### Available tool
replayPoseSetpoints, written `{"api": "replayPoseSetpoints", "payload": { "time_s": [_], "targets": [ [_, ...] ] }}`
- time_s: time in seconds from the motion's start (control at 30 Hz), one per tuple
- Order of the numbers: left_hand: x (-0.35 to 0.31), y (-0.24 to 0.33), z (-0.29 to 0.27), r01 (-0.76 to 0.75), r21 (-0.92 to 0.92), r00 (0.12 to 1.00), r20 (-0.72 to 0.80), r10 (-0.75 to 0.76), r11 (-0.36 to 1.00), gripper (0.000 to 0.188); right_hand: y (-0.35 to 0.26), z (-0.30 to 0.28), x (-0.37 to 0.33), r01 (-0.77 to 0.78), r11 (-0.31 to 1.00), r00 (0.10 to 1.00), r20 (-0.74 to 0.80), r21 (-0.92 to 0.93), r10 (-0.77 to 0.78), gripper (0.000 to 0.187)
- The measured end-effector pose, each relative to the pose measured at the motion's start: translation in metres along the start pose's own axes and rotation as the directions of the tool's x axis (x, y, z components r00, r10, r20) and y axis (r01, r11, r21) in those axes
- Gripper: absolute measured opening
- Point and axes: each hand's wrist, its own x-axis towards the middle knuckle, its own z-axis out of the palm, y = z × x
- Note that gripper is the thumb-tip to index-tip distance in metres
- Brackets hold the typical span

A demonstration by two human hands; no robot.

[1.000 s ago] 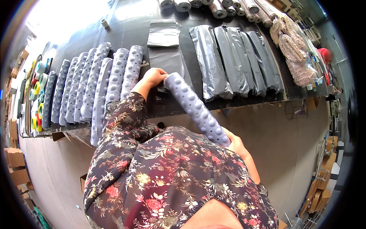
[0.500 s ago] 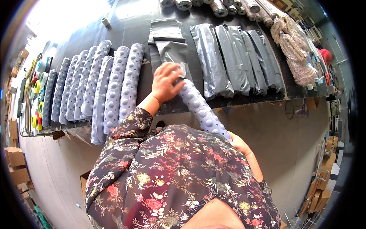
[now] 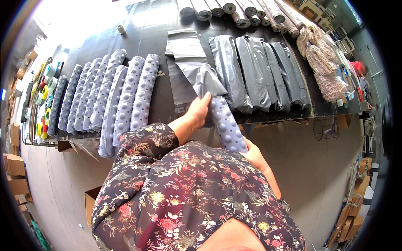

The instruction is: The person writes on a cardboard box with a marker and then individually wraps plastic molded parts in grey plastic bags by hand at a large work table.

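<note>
A grey-blue rolled mat [image 3: 226,123] with round bumps slants from the table edge toward my body. Its far end is inside the mouth of a grey plastic bag [image 3: 200,75]. My left hand [image 3: 198,111] pinches the bag's edge beside the roll, thumb on top. At the roll's near end, my right hand [image 3: 253,153] is closed round it, its fingers partly hidden. The bag lies on a stack of flat grey bags [image 3: 182,42]. How deep the roll sits in the bag is hidden.
Several bare bumpy rolled mats [image 3: 124,96] lie in a row on the black table [image 3: 163,90] at left. Grey bagged rolls [image 3: 255,73] lie at right, beside a beige woven bundle [image 3: 320,62]. Carpet rolls [image 3: 234,12] lie at the back; tape rolls [image 3: 45,92] at far left.
My left hand has moved nearer and right, from above the roll's tip to the bag's edge. The bag's mouth now covers the roll's far end, and the roll stands steeper.
</note>
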Motion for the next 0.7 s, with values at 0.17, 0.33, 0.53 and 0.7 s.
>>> {"api": "replayPoseSetpoints", "payload": {
  "time_s": [0.17,0.33,0.53,0.7],
  "targets": [
    [0.006,0.006,-0.003,0.060,0.016,0.997,0.042,-0.061,0.998,0.037,0.008,0.015,0.036,0.149,0.987,0.989,0.015,0.065,-0.150,0.075],
    [0.053,0.007,-0.069,-0.368,0.702,0.902,0.109,0.419,0.610,0.039,0.006,0.045,0.057,0.221,0.959,0.973,0.026,0.178,-0.230,0.072],
    [-0.029,0.019,-0.055,-0.333,0.929,0.939,0.313,0.139,0.158,0.029,0.031,0.063,0.065,0.376,0.927,0.922,-0.103,0.015,-0.373,0.070],
    [-0.029,-0.040,-0.093,-0.440,0.876,0.892,0.452,-0.020,0.198,0.029,0.069,0.049,0.098,0.279,0.946,0.922,-0.229,-0.167,-0.313,0.082]
  ]
}}
